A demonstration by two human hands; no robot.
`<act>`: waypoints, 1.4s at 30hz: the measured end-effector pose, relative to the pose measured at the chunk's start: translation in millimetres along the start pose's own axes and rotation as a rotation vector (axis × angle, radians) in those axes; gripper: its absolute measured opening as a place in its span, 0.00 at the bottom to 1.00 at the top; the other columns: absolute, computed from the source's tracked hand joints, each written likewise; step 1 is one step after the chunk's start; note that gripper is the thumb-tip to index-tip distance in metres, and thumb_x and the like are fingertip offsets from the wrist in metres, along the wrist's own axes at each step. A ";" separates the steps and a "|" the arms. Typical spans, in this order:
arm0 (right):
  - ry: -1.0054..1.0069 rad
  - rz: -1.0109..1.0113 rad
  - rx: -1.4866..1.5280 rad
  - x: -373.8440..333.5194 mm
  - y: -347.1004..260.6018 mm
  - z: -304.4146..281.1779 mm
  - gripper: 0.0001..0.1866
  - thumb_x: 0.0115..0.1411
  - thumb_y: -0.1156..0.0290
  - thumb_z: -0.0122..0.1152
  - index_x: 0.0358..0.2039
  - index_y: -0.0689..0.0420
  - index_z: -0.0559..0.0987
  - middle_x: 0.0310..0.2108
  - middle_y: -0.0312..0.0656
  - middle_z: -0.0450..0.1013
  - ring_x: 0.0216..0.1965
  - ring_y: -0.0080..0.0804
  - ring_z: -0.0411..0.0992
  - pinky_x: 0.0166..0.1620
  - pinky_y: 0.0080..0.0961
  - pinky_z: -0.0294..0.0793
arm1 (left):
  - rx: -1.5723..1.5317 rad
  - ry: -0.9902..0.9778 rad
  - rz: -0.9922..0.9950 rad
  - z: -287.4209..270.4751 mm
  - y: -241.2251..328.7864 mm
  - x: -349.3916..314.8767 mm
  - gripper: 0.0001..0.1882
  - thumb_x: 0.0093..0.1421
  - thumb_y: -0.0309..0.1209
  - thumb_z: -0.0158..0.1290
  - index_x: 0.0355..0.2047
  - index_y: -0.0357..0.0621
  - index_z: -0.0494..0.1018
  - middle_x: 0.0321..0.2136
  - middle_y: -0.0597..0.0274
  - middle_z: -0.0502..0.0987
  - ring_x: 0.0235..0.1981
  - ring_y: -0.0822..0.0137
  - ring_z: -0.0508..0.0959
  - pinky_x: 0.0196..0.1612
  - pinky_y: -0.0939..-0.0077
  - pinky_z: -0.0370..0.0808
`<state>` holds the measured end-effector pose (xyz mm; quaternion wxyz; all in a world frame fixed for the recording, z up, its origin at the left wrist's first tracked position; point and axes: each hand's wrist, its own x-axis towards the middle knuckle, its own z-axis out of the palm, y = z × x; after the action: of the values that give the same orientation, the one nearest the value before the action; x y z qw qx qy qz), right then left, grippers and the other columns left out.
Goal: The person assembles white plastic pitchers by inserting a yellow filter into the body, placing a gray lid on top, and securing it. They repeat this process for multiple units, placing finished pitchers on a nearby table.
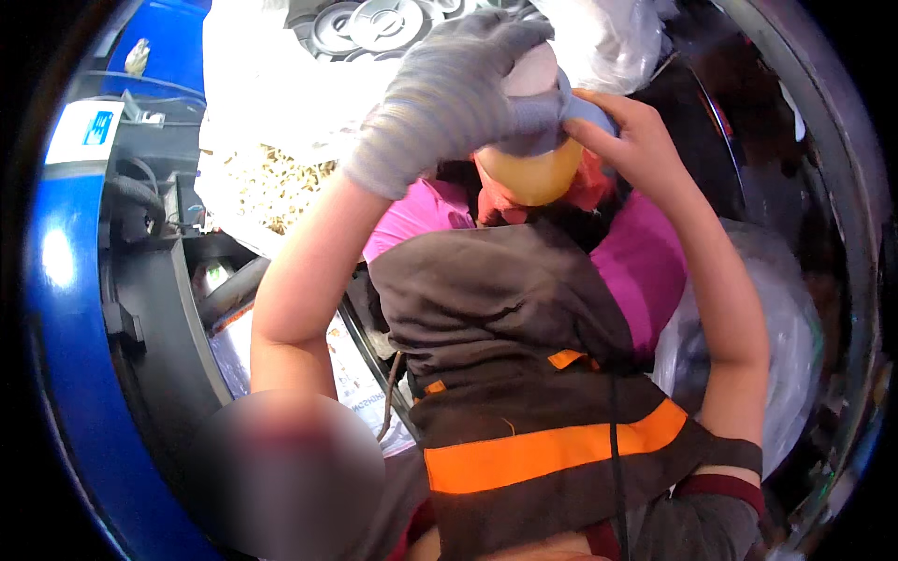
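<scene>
My left hand (458, 89), in a grey striped knit glove, is closed around a grey round plastic part (591, 114) with a pale, flat round face (531, 73). My bare right hand (631, 140) grips the same part from the other side, thumb and fingers on its rim. Both hands are raised in front of me, above my lap. Just below them is a yellow rounded object (535, 179), partly covered by the part and my glove. Behind it lies a red cloth (594, 187). Whether the yellow object touches the part, I cannot tell.
Several grey ringed plastic discs (385, 26) lie at the far side, beside white plastic sheeting (617, 42). Small beige scraps (276, 187) lie in a white bag to the left. Blue machine panels (70, 280) stand at the left; a clear plastic bag (776, 346) is at the right.
</scene>
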<state>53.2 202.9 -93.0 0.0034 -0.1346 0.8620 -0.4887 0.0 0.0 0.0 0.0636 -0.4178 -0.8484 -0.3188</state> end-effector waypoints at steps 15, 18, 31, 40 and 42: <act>0.255 0.135 -0.318 -37.0 30.3 21.0 0.18 0.57 0.65 0.52 0.46 0.53 0.61 0.29 0.55 0.73 0.33 0.55 0.72 0.34 0.48 0.70 | 0.272 -0.083 0.056 -1.6 -4.5 16.6 0.30 0.49 0.44 0.57 0.51 0.43 0.69 0.48 0.49 0.71 0.48 0.55 0.73 0.50 0.65 0.69; 0.290 0.130 -0.351 -36.4 31.4 23.6 0.19 0.56 0.65 0.53 0.46 0.55 0.62 0.29 0.55 0.73 0.33 0.55 0.72 0.34 0.49 0.70 | 0.196 0.010 0.015 -37.4 3.9 33.7 0.31 0.48 0.47 0.59 0.49 0.42 0.70 0.48 0.49 0.71 0.47 0.54 0.73 0.49 0.64 0.70; 0.290 0.048 -0.348 -41.7 27.9 29.6 0.14 0.59 0.63 0.49 0.42 0.55 0.62 0.30 0.55 0.73 0.34 0.55 0.72 0.35 0.48 0.70 | 0.478 0.036 0.142 19.2 10.9 -5.5 0.31 0.50 0.46 0.58 0.51 0.44 0.68 0.48 0.51 0.71 0.47 0.55 0.73 0.49 0.67 0.70; 0.551 0.195 0.093 -62.5 34.0 10.5 0.13 0.60 0.62 0.52 0.39 0.58 0.71 0.27 0.47 0.73 0.28 0.38 0.75 0.32 0.32 0.70 | -0.620 0.295 -0.326 15.7 -18.5 -13.0 0.27 0.53 0.45 0.57 0.46 0.37 0.71 0.32 0.60 0.76 0.32 0.74 0.75 0.37 0.83 0.71; 0.446 0.278 0.406 -73.2 24.5 -11.8 0.12 0.61 0.63 0.52 0.36 0.59 0.71 0.20 0.35 0.67 0.18 0.21 0.67 0.23 0.20 0.66 | -0.501 0.214 -0.372 38.3 -57.1 -23.1 0.23 0.53 0.44 0.57 0.43 0.38 0.72 0.33 0.57 0.76 0.32 0.70 0.76 0.37 0.80 0.72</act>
<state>116.6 242.0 -116.7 -0.0919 0.0981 0.7366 -0.6628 -21.9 -18.3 -66.7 -0.0118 -0.2224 -0.7940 -0.5657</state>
